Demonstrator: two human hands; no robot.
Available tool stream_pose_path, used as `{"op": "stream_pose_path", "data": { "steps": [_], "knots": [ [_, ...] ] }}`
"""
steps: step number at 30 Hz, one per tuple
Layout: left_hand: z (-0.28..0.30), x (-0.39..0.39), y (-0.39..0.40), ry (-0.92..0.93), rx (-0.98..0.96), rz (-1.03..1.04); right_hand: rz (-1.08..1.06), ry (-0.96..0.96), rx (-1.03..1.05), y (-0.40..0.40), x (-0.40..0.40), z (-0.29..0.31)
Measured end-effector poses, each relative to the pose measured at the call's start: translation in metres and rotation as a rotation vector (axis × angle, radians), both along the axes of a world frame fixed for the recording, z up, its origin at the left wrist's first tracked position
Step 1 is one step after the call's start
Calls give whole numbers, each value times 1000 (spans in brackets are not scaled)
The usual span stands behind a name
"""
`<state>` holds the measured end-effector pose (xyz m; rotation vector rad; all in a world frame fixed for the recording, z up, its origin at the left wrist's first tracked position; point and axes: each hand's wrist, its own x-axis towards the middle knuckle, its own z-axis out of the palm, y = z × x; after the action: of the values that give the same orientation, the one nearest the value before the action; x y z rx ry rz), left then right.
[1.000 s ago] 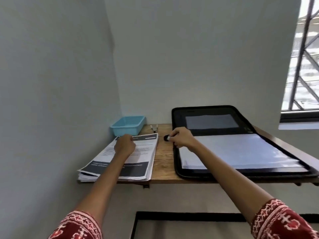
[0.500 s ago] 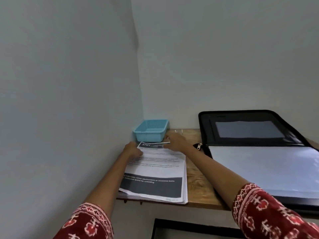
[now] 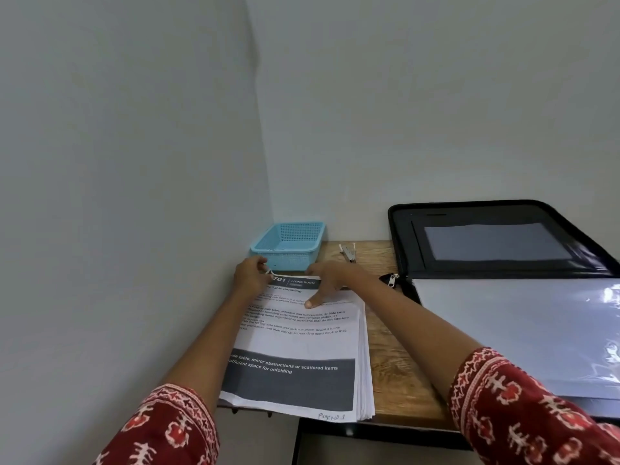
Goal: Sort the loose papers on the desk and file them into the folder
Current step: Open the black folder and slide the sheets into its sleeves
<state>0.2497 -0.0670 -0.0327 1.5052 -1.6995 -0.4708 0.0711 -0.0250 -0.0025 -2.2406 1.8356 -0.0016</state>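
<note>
Both hands meet at the paper stack's [image 3: 298, 344] far edge: my left hand [image 3: 251, 276] pinches the top sheet's lifted corner, my right hand [image 3: 327, 280] rests spread flat, folder [image 3: 503, 297] open at three o'clock.

papers [image 3: 295, 347]: printed stack, desk's left edge | folder [image 3: 496, 250]: black, open, right

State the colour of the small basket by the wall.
Light blue basket, seen in the head view.

The single head camera is looking forward and down from close above the desk [image 3: 389, 374], facing the wall corner beyond the fingers [image 3: 313, 302].
</note>
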Motion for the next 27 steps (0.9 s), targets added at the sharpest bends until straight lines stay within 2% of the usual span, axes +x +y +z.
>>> {"op": "stream_pose_path", "data": {
  "steps": [4, 11, 16, 20, 27],
  "knots": [
    [-3, -2, -10, -211, 70, -7, -11, 0, 7, -2, 1, -2],
    [-8, -1, -9, -153, -17, 28, 4, -15, 6, 0, 1, 0],
    [-12, -8, -11, -384, 57, 125, 15, -49, -50, 1, 2, -1],
    [-15, -17, -9, -298, -35, 146, -18, -146, -147, -1, -1, -1],
    [-24, -14, -11, -219, -112, 211, -3, -176, -225, -6, -3, -2]
  ]
}}
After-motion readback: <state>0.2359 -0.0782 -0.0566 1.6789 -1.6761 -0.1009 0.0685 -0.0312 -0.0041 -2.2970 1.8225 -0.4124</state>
